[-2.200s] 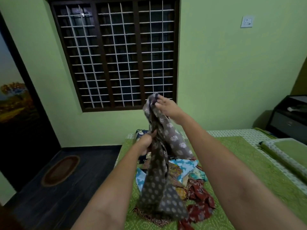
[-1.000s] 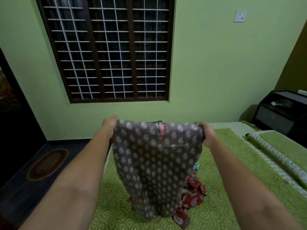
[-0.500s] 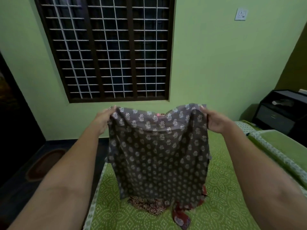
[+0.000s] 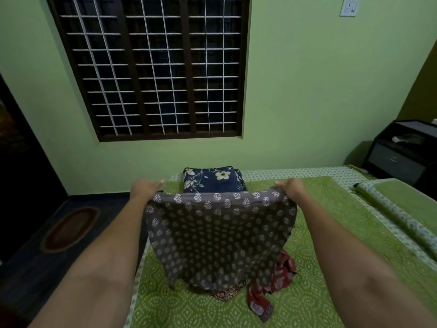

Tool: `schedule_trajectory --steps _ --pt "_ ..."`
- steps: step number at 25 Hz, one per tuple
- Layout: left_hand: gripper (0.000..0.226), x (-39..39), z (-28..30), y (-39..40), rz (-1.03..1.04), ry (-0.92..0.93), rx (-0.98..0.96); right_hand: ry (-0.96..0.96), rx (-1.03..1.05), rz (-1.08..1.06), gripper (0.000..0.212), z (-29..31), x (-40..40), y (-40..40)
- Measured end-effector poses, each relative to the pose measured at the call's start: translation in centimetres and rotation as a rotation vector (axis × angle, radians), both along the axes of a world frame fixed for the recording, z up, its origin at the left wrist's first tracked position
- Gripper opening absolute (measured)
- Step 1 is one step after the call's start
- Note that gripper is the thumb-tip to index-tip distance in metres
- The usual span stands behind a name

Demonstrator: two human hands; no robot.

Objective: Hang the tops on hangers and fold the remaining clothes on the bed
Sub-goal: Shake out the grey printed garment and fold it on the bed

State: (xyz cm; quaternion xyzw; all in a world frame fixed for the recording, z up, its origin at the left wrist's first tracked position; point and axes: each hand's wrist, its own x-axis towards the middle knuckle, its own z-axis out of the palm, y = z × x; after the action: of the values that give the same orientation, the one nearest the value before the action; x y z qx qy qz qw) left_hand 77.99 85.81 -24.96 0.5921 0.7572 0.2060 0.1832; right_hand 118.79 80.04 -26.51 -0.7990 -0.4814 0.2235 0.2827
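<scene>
Green bed (image 4: 331, 233) now carries the lowered grey printed garment (image 4: 217, 237), spread since half a second ago between left hand (image 4: 145, 188) and right hand (image 4: 292, 187), fingers pinching its top corners, so folding can likely begin.

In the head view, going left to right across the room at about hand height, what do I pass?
Oval floor mat → left hand → grey printed garment held up by its top edge → right hand → rolled green bedding at the bed's right side.
</scene>
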Motion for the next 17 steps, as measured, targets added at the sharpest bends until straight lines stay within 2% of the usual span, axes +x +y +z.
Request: schedule_trajectory --steps 3,5,6,8,11,13,17 --pt "0.036 -0.9 -0.2 0.2 -0.04 -0.46 -0.115 0.362 0.096 -0.031 0.023 -0.5 0.8 0.0" --pt "0.028 -1.5 -0.4 0.1 -0.033 -0.607 -0.18 0.59 0.119 0.018 0.007 -0.4 1.1 -0.3" --pt "0.025 -1.8 -0.5 0.0 -0.021 -0.633 -0.2 0.63 0.085 0.057 0.012 -0.4 1.2 -0.6" --pt "0.031 -2.1 -0.5 0.0 0.003 -0.669 -0.234 0.63 0.03 0.096 0.02 -0.6 1.7 -1.1" --pt "0.037 -2.2 -0.7 0.1 -0.021 -0.69 -0.263 0.592 0.041 0.091 0.016 -0.7 2.4 -1.8" --pt "0.044 -2.5 -0.7 0.1 -0.083 -0.69 -0.324 0.56 0.068 0.1 0.027 -0.8 2.5 -2.1" --pt "0.055 -3.0 -0.7 0.7 -0.247 -0.573 -0.528 0.376 0.041 0.149 0.037 -0.2 2.4 -2.2"
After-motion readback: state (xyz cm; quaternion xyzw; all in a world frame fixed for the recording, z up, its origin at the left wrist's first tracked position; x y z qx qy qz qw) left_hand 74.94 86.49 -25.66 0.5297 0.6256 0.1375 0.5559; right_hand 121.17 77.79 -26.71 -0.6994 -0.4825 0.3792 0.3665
